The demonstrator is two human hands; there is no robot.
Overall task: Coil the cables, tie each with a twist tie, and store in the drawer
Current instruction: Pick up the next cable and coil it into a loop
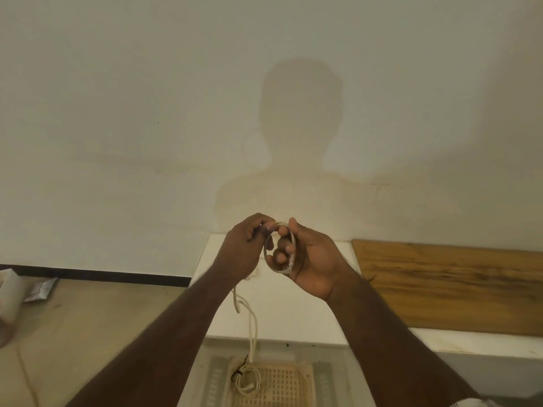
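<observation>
Hands (274,249) winding thin white cable (280,248), both gripping it; tied white coil (248,380) at 6 o'clock in beige mesh drawer (282,386); tying, storing left.

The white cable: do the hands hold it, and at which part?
Yes. The right hand holds the white cable by its coiled loops; the left hand pinches the strand at the coil's top. The loose end hangs down.
</observation>
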